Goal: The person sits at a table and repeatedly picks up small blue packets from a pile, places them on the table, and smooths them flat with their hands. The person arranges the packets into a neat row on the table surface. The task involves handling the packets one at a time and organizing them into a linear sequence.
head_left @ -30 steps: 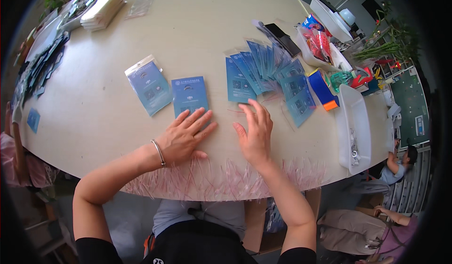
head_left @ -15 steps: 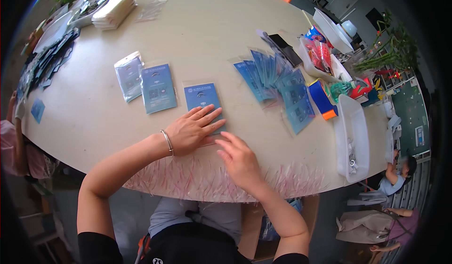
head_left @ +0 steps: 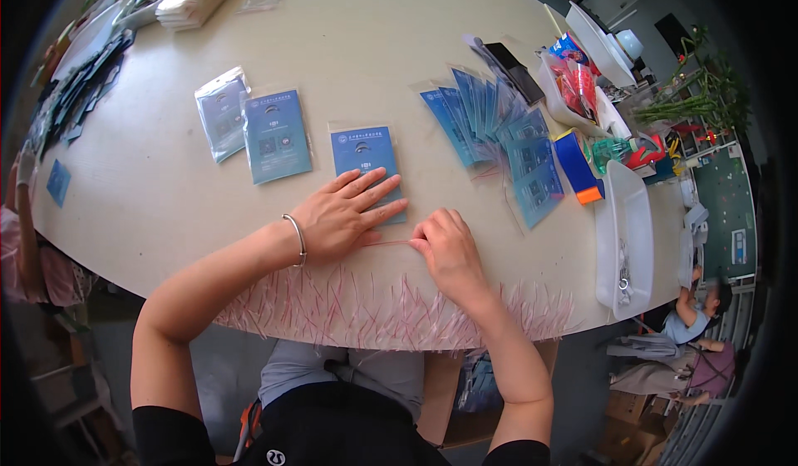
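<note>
On the pale table (head_left: 532, 254), we are seeing the left hand (head_left: 341, 216) lying palm-down, its fingers spread wide toward the upper right and resting flat across a blue card packet (head_left: 363, 143). To its right, the right hand (head_left: 449, 250) is lying with fingers curled, thumb and fingertips holding the end of a thin pink strip (head_left: 389, 243) in a narrow pinch. We are finding the packet in front of the person, its long axis running away from the body, its far end leaning slightly left. The strip is lying crosswise between the hands, on the packet's near side. The left hand is hiding much of the packet's lower part; where the strip's left end is lying, we are not managing to tell
</note>
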Motion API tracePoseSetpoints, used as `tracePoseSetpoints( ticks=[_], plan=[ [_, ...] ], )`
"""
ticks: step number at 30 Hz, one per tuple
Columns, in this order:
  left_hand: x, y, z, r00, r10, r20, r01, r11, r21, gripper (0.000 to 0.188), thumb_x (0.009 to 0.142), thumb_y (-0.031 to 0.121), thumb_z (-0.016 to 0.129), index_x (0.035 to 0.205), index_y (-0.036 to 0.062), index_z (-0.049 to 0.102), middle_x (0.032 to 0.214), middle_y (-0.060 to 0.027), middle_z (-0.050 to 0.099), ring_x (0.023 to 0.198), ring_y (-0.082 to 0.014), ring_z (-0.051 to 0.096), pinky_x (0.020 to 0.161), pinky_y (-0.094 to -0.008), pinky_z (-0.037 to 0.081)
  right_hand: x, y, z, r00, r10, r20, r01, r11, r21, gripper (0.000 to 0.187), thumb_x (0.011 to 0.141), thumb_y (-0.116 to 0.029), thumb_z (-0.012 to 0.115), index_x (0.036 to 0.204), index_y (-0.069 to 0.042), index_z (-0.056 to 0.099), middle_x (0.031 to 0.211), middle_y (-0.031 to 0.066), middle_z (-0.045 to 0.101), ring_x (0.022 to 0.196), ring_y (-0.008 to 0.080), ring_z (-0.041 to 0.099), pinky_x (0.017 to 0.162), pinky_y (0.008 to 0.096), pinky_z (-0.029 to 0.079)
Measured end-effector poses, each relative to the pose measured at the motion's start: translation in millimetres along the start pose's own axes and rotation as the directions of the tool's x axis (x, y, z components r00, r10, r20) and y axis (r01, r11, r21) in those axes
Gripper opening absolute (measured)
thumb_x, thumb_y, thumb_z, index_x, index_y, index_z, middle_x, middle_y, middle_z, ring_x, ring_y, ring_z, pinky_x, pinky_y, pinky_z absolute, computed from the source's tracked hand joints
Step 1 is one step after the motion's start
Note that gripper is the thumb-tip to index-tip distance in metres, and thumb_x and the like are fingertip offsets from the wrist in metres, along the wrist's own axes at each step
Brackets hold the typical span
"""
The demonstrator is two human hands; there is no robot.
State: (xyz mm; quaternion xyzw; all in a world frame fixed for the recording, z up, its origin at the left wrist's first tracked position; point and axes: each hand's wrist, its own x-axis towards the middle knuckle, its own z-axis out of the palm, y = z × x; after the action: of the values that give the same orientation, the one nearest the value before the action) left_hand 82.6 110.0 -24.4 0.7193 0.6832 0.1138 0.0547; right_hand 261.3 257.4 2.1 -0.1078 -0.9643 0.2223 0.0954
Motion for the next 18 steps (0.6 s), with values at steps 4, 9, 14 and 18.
tracePoseSetpoints(
  ticks=[4, 9, 14, 18],
  plan=[
    [4.4, 2.3, -0.7, 1.0, 0.0, -0.004, 0.0, 1.0, -0.006, 0.061, 0.096, 0.036, 0.05, 0.151, 0.0181, 0.03, 0.158, -0.012, 0.021, 0.147, -0.0298, 0.017, 0.12, -0.0448, 0.013, -9.1, -7.5, -7.0, 0.997, -0.018, 0.07, 0.015, 0.999, 0.036, 0.01, 0.082, -0.006, 0.066, 0.082, -0.002, 0.057, 0.089, 0.0108, 0.055, 0.091, 0.0294, 0.053, 0.082, 0.0386, 0.043],
    [0.8, 2.4, 1.2, 0.999, -0.04, -0.031, 0.04, 0.999, 0.003, 0.059, 0.097, 0.032, 0.049, 0.15, 0.0158, 0.031, 0.158, -0.0124, 0.022, 0.146, -0.0301, 0.018, 0.12, -0.0443, 0.015, -25.3, -59.3, -60.0, 0.932, -0.012, 0.363, -0.173, 0.865, 0.472, 0.012, 0.083, -0.007, 0.066, 0.084, -0.002, 0.055, 0.087, 0.0103, 0.053, 0.088, 0.0294, 0.053, 0.079, 0.0385, 0.043],
    [-2.3, 0.1, 1.5, 0.998, -0.036, -0.042, 0.037, 0.999, 0.023, 0.058, 0.098, 0.032, 0.048, 0.15, 0.015, 0.031, 0.158, -0.013, 0.022, 0.146, -0.0303, 0.018, 0.12, -0.0443, 0.014, -53.3, -91.8, -53.9, 0.99, -0.022, 0.139, -0.032, 0.927, 0.374, 0.013, 0.08, -0.005, 0.068, 0.085, -0.002, 0.056, 0.086, 0.0103, 0.052, 0.083, 0.0297, 0.052, 0.075, 0.0389, 0.043],
    [3.0, 1.0, 4.2, 0.999, -0.017, -0.045, 0.018, 0.999, 0.028, 0.058, 0.098, 0.033, 0.046, 0.15, 0.0152, 0.029, 0.158, -0.0128, 0.022, 0.146, -0.0303, 0.018, 0.12, -0.0446, 0.014, -66.4, -110.7, 0.4, 0.995, -0.078, 0.065, 0.065, 0.981, 0.181, 0.014, 0.078, -0.007, 0.068, 0.084, -0.003, 0.056, 0.084, 0.0096, 0.051, 0.082, 0.0274, 0.052, 0.072, 0.0387, 0.044]
  ],
)
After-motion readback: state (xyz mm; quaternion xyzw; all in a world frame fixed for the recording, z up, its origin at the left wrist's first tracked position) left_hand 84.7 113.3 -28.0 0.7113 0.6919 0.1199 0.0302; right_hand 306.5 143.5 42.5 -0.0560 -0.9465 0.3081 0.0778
